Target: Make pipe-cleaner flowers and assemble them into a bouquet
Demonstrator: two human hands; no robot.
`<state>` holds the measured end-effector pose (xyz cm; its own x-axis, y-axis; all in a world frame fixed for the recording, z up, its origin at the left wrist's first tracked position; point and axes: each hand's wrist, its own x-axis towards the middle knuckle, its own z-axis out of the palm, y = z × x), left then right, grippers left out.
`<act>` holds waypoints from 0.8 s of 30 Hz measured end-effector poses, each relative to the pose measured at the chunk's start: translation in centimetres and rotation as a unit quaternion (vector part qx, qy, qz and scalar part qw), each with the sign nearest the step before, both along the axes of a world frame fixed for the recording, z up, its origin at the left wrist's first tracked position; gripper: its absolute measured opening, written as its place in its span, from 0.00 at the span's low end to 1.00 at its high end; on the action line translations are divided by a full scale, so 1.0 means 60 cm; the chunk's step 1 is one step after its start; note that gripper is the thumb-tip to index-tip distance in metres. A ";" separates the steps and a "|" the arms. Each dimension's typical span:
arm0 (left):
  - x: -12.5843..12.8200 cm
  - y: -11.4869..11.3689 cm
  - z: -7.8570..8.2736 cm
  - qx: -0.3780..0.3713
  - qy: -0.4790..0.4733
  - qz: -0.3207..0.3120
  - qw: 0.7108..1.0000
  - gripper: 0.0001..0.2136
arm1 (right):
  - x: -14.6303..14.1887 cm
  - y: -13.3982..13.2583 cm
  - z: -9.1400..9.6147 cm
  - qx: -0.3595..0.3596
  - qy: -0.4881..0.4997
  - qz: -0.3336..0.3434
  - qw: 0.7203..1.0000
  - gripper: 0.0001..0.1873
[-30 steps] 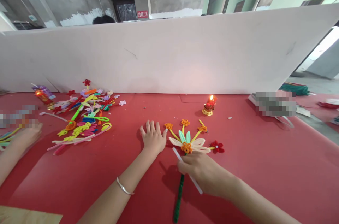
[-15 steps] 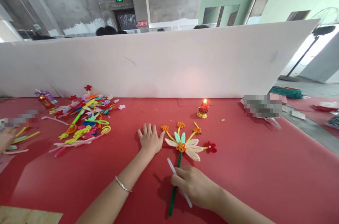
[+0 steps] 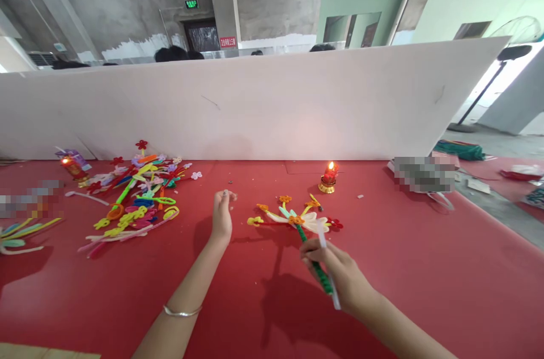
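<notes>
The right hand is closed around the green stem of the flower, with a white stick caught in the same grip. The flower seems raised above the table, tilted with its petals towards the far edge. The step in hand looks like handling the flower by its stem; moving it on calls, I judge, for a firm pinch and care near the lit candle just beyond it. The right forearm slants in from the near edge, wrist low. The left hand stands on edge beside the flower, apart from it, fingers bent inward; I cannot tell how tightly they close. Towards the far left corner lies a bright pile.
</notes>
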<state>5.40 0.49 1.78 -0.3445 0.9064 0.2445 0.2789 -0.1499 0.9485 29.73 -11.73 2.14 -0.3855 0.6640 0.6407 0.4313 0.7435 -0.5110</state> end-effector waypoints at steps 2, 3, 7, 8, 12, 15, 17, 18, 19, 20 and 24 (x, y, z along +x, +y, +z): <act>-0.017 0.006 0.004 0.010 -0.095 0.017 0.995 0.15 | 0.005 0.002 0.008 -0.010 0.101 -0.018 0.995 0.07; -0.024 0.009 0.005 0.012 -0.134 0.020 0.991 0.16 | 0.005 0.002 0.013 -0.020 0.159 -0.020 0.987 0.07; -0.042 0.017 0.006 -0.007 -0.183 -0.008 0.983 0.19 | 0.005 -0.003 0.043 -0.083 0.359 -0.028 0.929 0.08; -0.044 0.019 0.005 -0.014 -0.189 -0.021 0.982 0.20 | 0.006 -0.005 0.052 -0.094 0.388 -0.034 0.916 0.09; -0.046 0.019 0.007 -0.067 -0.227 -0.126 0.964 0.22 | 0.015 -0.008 0.080 -0.125 0.480 -0.033 0.868 0.11; -0.047 0.011 0.014 -0.123 -0.268 -0.242 0.925 0.23 | 0.022 0.000 0.088 -0.169 0.543 -0.030 0.822 0.11; -0.049 0.003 0.021 -0.177 -0.277 -0.315 0.890 0.26 | 0.024 0.010 0.085 -0.211 0.587 -0.032 0.781 0.11; -0.051 -0.001 0.025 -0.208 -0.278 -0.349 0.870 0.28 | 0.025 0.015 0.082 -0.234 0.607 -0.036 0.759 0.11; -0.053 -0.005 0.028 -0.238 -0.275 -0.380 0.851 0.30 | 0.025 0.021 0.077 -0.255 0.625 -0.039 0.737 0.11; -0.056 -0.008 0.030 -0.263 -0.270 -0.405 0.833 0.32 | 0.024 0.025 0.071 -0.274 0.638 -0.044 0.718 0.11; -0.071 -0.015 0.033 -0.296 -0.244 -0.452 0.805 0.33 | 0.017 0.039 0.043 -0.325 0.659 -0.068 0.675 0.14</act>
